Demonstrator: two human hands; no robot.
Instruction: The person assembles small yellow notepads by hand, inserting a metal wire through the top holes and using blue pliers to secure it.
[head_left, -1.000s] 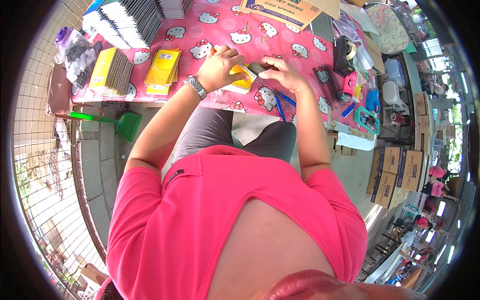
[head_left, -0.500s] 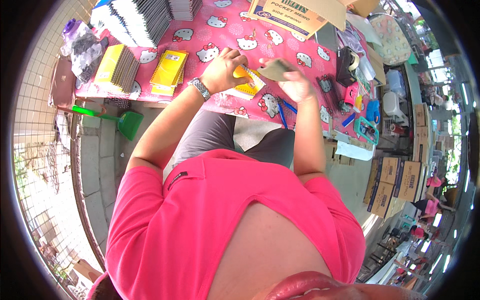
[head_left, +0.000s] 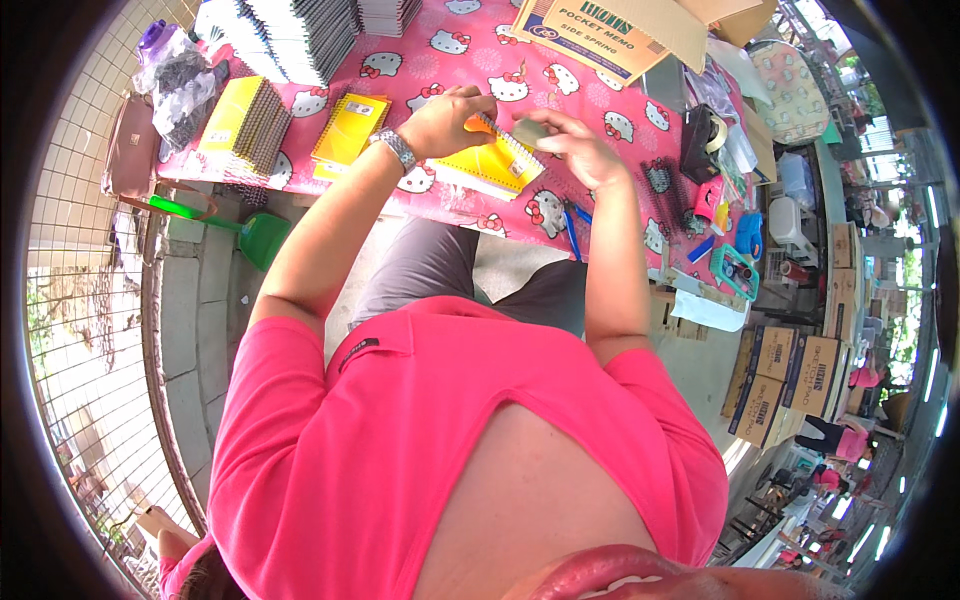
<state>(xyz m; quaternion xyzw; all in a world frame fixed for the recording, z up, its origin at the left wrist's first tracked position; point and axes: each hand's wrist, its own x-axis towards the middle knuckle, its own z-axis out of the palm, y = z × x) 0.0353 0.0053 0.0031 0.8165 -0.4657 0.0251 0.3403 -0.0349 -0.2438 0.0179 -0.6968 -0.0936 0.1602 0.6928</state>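
A yellow spiral notebook [head_left: 492, 166] lies slanted at the table's near edge, its wire coil along the right side. My left hand [head_left: 448, 122], with a metal watch at the wrist, is closed on the notebook's upper left part, fingers curled over it. A small orange patch shows beside its thumb. Just right of the coil, my right hand [head_left: 582, 150] pinches a grey-brown board [head_left: 530, 131], which looks like a notebook's back cover. Its fingers partly hide the board, and I cannot tell whether it is joined to the coil. Blue-handled pliers [head_left: 573, 228] lie below my right hand.
Left are yellow notebooks [head_left: 350, 132], a taller yellow stack [head_left: 240, 125] and white spiral-bound stacks [head_left: 290, 40]. An open carton [head_left: 590, 38] stands at the back. Loose black coils [head_left: 665, 190], a tape dispenser [head_left: 703, 140] and a teal basket [head_left: 735, 270] sit right.
The grey-brown board, raised broadly between my hands before, now shows smaller and closer to the coil. More of the yellow notebook is uncovered. My left hand stays on it.
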